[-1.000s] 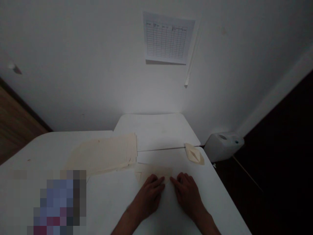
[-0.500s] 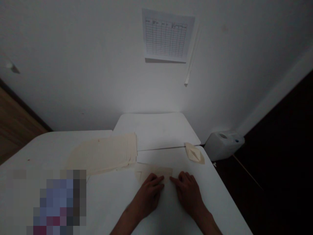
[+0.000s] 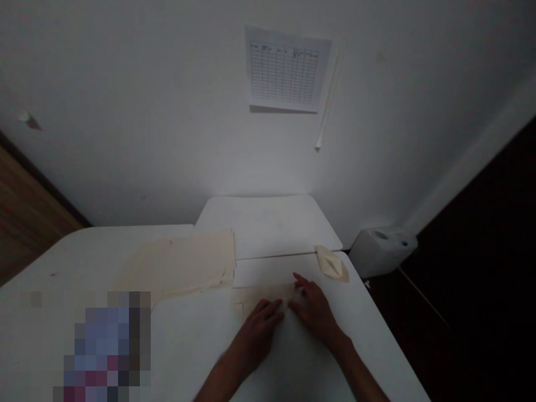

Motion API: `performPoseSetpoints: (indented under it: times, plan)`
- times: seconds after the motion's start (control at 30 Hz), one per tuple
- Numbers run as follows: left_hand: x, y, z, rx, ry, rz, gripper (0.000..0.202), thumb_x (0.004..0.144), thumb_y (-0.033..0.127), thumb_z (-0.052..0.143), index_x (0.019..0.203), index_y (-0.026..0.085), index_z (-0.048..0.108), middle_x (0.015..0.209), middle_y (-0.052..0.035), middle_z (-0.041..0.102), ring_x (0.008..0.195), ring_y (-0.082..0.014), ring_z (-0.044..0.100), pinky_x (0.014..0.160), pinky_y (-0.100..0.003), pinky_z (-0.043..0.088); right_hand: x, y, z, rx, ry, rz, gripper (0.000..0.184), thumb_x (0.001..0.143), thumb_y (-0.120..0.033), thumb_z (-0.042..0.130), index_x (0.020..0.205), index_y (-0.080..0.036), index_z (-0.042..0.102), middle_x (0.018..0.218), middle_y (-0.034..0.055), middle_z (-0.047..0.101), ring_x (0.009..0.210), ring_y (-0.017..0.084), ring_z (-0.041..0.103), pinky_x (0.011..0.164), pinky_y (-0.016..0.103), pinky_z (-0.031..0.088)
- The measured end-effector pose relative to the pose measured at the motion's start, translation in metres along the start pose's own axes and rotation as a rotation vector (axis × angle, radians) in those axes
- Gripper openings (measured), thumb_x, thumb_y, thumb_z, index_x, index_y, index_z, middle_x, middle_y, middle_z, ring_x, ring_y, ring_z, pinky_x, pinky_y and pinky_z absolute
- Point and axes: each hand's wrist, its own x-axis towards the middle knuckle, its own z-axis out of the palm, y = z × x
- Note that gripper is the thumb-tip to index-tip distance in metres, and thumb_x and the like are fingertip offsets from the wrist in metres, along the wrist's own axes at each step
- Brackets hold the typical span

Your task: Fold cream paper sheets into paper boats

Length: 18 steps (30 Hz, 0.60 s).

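A thin cream sheet of paper (image 3: 253, 295) lies on the white table (image 3: 180, 352) in front of me, partly covered by my hands. My left hand (image 3: 257, 332) rests on its near side, the fingers curled together and pinching at the paper's edge. To the right, my right hand (image 3: 316, 312) has its index finger stretched past the sheet's far right corner. Its thumb points in toward the left fingertips at the paper. Beyond that hand, near the table's right edge, sits a small folded paper piece (image 3: 332, 264).
Several cream sheets (image 3: 188, 259) are stacked to the left. A second white table (image 3: 268, 223) stands against the wall, where a printed chart (image 3: 287, 72) hangs. On the floor at right is a white plastic canister (image 3: 383, 248). A blurred-out patch covers the lower left.
My right hand has opened from a curled pinch, its index finger reaching forward across the paper. My left hand stays almost in place. The view has tipped slightly.
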Motion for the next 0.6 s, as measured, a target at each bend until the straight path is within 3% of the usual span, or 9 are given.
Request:
performPoseSetpoints:
  times: [0.1, 0.13, 0.23, 0.33, 0.47, 0.6]
  plan:
    - [-0.011, -0.012, -0.009, 0.032, 0.177, -0.026, 0.049, 0.081, -0.004, 0.038, 0.118, 0.022, 0.057, 0.125, -0.0082, 0.061, 0.11, -0.0223, 0.054, 0.09, -0.041, 0.053, 0.006, 0.0, 0.0, -0.005, -0.058, -0.005, 0.062, 0.075, -0.015, 0.066, 0.133, -0.024, 0.049, 0.099, 0.0041, 0.063, 0.089, 0.021, 0.057, 0.086, 0.036, 0.045]
    - [-0.016, -0.018, -0.015, 0.042, 0.25, -0.067, 0.047, 0.084, -0.001, 0.038, 0.122, 0.022, 0.054, 0.124, -0.0088, 0.06, 0.109, -0.022, 0.055, 0.091, -0.041, 0.052, 0.007, 0.0, -0.001, -0.005, -0.064, -0.003, 0.059, 0.075, -0.015, 0.066, 0.131, -0.024, 0.051, 0.098, 0.004, 0.063, 0.09, 0.021, 0.057, 0.086, 0.036, 0.045]
    - [-0.035, -0.039, -0.037, 0.067, 0.321, -0.246, 0.048, 0.09, 0.015, 0.047, 0.137, 0.021, 0.04, 0.135, -0.013, 0.049, 0.122, -0.0268, 0.048, 0.101, -0.049, 0.043, 0.008, -0.001, -0.003, -0.007, -0.078, 0.001, 0.051, 0.076, -0.016, 0.065, 0.125, -0.025, 0.057, 0.1, 0.0043, 0.065, 0.093, 0.021, 0.058, 0.086, 0.035, 0.044]
    - [-0.048, -0.059, -0.051, 0.001, 0.276, -0.302, 0.053, 0.09, 0.026, 0.054, 0.14, 0.022, 0.036, 0.135, -0.0123, 0.049, 0.123, -0.0272, 0.048, 0.101, -0.049, 0.043, 0.012, -0.003, -0.005, 0.0, -0.094, -0.021, 0.039, 0.075, -0.015, 0.066, 0.113, -0.024, 0.065, 0.1, 0.004, 0.066, 0.094, 0.021, 0.058, 0.09, 0.036, 0.043]
    - [-0.045, -0.073, -0.053, -0.087, 0.212, -0.296, 0.031, 0.089, 0.028, 0.056, 0.12, 0.023, 0.056, 0.109, -0.0072, 0.065, 0.102, -0.0232, 0.061, 0.091, -0.044, 0.05, 0.02, -0.004, -0.006, 0.004, -0.141, -0.109, 0.023, 0.074, -0.011, 0.065, 0.093, -0.023, 0.071, 0.093, 0.0024, 0.068, 0.091, 0.019, 0.06, 0.089, 0.034, 0.043]
    - [-0.031, -0.074, -0.054, -0.157, 0.197, -0.286, 0.022, 0.083, 0.022, 0.06, 0.104, 0.022, 0.065, 0.088, -0.0034, 0.067, 0.084, -0.0195, 0.063, 0.078, -0.036, 0.052, 0.024, -0.002, -0.007, -0.015, -0.177, -0.139, 0.027, 0.069, -0.002, 0.064, 0.082, -0.024, 0.073, 0.09, 0.001, 0.068, 0.088, 0.018, 0.06, 0.083, 0.03, 0.044]
